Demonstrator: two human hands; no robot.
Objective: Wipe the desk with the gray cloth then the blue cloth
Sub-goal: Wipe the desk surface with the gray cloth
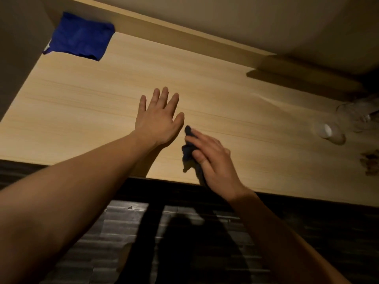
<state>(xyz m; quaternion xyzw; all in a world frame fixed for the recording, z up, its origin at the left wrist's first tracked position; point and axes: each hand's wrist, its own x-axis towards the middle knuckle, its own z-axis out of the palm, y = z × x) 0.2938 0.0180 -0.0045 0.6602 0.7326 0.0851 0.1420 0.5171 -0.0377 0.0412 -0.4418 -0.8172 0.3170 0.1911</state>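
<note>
The light wooden desk (82,103) fills the middle of the head view. My left hand (159,117) lies flat on it near the centre, fingers spread, holding nothing. Just to its right, near the front edge, my right hand (213,160) is closed on a dark gray cloth (188,152) bunched under the fingers and pressed on the desk. Part of that cloth is hidden under my palm. The blue cloth (81,36) lies crumpled at the far left corner of the desk, apart from both hands.
A clear bottle with a white cap (328,131) lies on its side at the right of the desk. A small brownish clump (371,160) sits near the right edge. A raised wooden ledge (205,41) runs along the back. Dark flooring (114,232) shows below the front edge.
</note>
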